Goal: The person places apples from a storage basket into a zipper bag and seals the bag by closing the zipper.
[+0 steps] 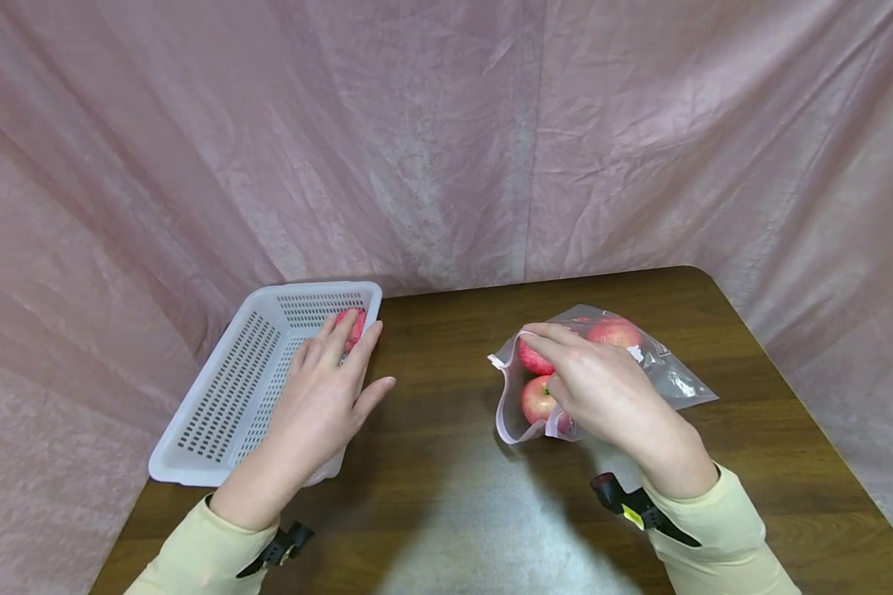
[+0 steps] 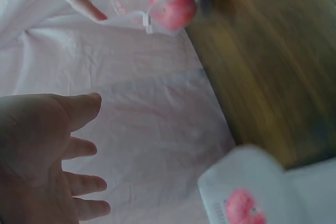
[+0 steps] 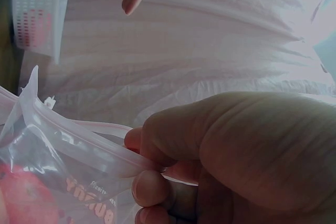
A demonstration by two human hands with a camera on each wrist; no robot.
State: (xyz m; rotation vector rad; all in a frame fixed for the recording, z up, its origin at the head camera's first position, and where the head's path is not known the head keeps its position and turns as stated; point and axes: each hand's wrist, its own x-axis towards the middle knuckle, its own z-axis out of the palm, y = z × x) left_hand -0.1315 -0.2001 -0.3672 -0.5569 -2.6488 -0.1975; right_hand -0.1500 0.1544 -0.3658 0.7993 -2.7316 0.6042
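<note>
My left hand point(image 1: 318, 398) is stretched out over the right side of a white slotted plastic basket point(image 1: 162, 464), its fingers apart and holding nothing. Beneath its fingertips in the head view, a red apple point(image 1: 353, 329) lies at the basket's far right corner, partly covered by the fingers. On the right, a clear zip bag point(image 1: 680, 382) with a pink-edged mouth lies with its opening toward the left. Several red apples point(image 1: 537, 400) are inside it. My right hand point(image 1: 603, 387) pinches the bag's edge between thumb and fingers, as the right wrist view shows.
Both things stand on a dark brown wooden table point(image 1: 424, 355). Behind and beside it hangs a pink cloth point(image 1: 446, 149). A white slider point(image 1: 497, 361) sits at the left corner of the bag's mouth. Bright glare lies on the table's front part.
</note>
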